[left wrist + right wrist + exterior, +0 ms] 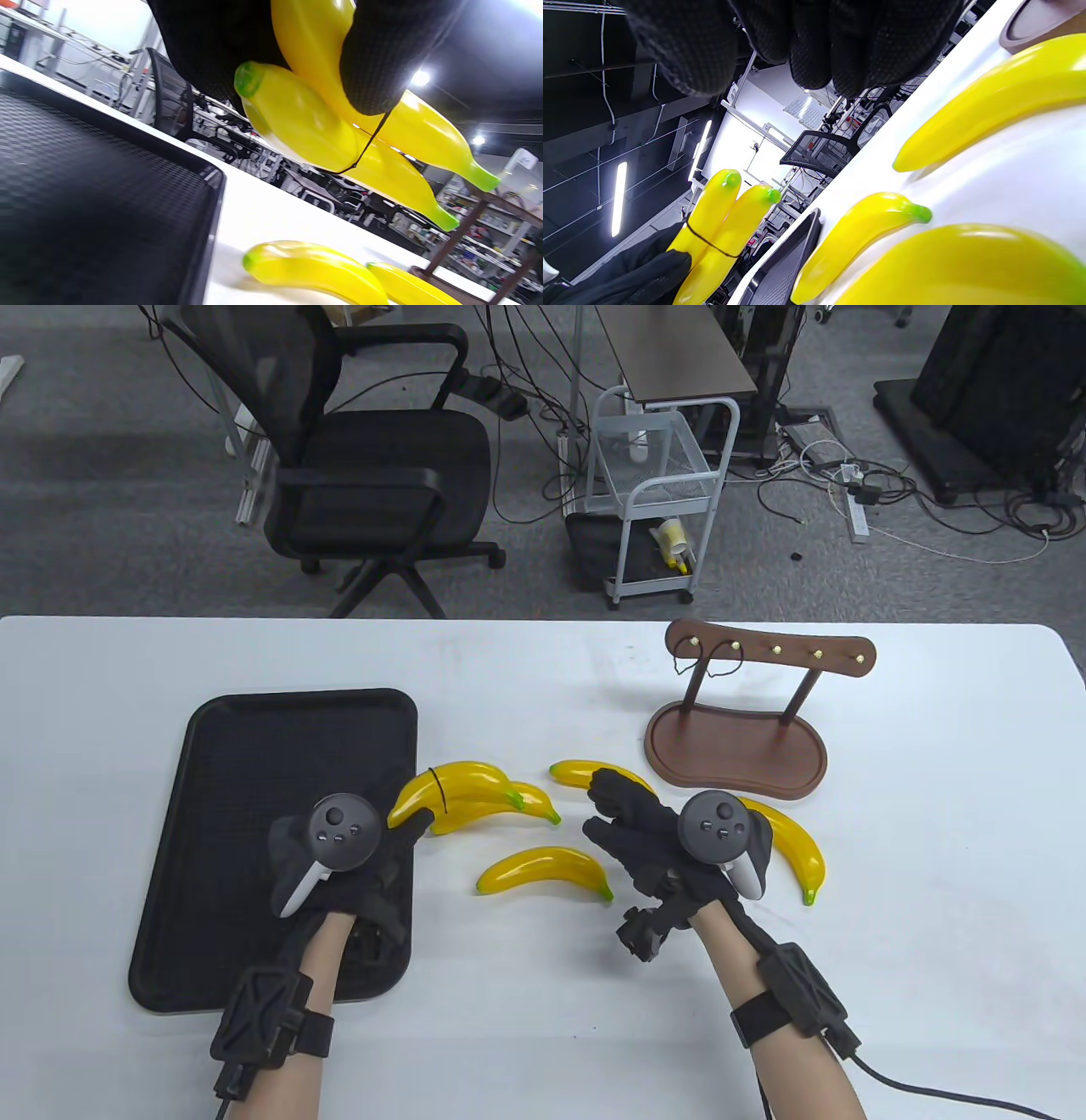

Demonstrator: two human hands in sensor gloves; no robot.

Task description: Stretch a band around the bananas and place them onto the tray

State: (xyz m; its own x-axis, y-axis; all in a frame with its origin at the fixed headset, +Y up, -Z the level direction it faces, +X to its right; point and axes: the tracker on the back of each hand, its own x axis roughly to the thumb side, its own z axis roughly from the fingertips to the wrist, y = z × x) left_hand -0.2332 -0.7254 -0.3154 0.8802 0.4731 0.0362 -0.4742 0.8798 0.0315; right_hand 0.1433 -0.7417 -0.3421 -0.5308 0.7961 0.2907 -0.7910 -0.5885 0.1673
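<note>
My left hand point(405, 829) grips a pair of yellow bananas point(462, 796) by their left ends, just past the right rim of the black tray point(254, 746). A thin black band point(438, 791) circles the pair. In the left wrist view my gloved fingers point(377, 59) curl round the banded pair point(305, 127), which hangs above the table. My right hand point(624, 813) hovers with relaxed fingers, holding nothing, over one end of a loose banana point(585, 772). Two more loose bananas lie at the middle point(543, 872) and beside my right hand point(796, 844).
A brown wooden stand point(736, 742) with brass pegs stands at the back right, with thin dark bands point(721, 666) hanging from its bar. The table's far edge runs behind it. An office chair point(373, 466) and a white cart point(657, 500) are on the floor beyond.
</note>
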